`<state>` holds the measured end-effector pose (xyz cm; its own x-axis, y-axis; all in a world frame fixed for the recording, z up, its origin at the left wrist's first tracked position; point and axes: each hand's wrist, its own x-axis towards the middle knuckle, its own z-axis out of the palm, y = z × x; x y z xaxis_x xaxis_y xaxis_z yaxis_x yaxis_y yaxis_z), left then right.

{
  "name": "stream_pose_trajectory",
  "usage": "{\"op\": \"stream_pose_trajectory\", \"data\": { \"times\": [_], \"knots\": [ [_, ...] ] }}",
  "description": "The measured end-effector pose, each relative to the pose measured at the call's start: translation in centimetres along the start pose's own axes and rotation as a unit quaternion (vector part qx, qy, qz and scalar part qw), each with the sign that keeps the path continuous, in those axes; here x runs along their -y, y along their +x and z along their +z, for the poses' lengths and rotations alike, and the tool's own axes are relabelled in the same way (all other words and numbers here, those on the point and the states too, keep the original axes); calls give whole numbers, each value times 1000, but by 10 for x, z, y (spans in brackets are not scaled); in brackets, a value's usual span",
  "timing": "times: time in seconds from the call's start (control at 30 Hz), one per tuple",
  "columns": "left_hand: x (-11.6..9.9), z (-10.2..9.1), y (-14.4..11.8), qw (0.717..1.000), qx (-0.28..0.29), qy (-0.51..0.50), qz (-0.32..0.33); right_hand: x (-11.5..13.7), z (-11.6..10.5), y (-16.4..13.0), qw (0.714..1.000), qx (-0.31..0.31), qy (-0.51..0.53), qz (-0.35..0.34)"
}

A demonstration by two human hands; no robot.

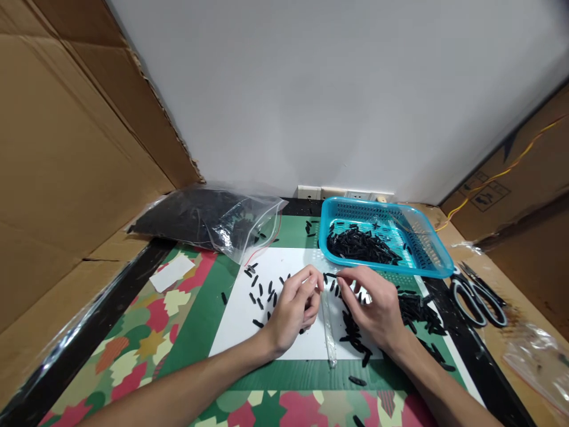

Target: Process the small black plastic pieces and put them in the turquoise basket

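Now both hands, L [291, 311] & R [376, 308], fingertips pinched on small black piece [330, 275].

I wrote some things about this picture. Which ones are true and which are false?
1. The basket is blue. True.
2. The scissors lie left of the hands. False: they lie to the right, beside the basket.
3. Both hands meet over the white sheet, left hand and right hand pinching a small black piece between them. True.
4. The clear bag of black pieces sits inside the basket. False: it lies on the table to the left of the basket.
5. The basket is empty. False: a pile of black pieces lies in it.
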<state>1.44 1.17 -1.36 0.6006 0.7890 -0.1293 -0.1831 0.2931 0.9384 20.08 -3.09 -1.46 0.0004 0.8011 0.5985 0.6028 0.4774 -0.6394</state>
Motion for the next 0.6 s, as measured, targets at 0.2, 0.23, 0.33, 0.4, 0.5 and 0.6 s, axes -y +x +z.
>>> {"op": "stream_pose_trajectory", "data": {
  "times": [0.2, 0.23, 0.33, 0.4, 0.5, 0.6],
  "knots": [
    [1, -2, 1, 1000, -2, 0, -7, -20, -23, 12, 945, -150, -271, -104],
    [2, -2, 1, 1000, -2, -4, -8, -21, -24, 13, 938, -157, -290, -106],
    [3, -4, 0, 1000, -3, -24, -14, -17, -15, 8, 953, -98, -237, -160],
    [5, -4, 0, 999, -1, -32, -22, -7, -3, 2, 970, -21, -153, -189],
    [8, -4, 0, 999, 5, -24, -31, 9, 13, -7, 980, 98, -48, -165],
    [12, -3, -2, 999, 4, -6, -35, 19, 17, -9, 980, 170, 40, -99]
  ]
}}
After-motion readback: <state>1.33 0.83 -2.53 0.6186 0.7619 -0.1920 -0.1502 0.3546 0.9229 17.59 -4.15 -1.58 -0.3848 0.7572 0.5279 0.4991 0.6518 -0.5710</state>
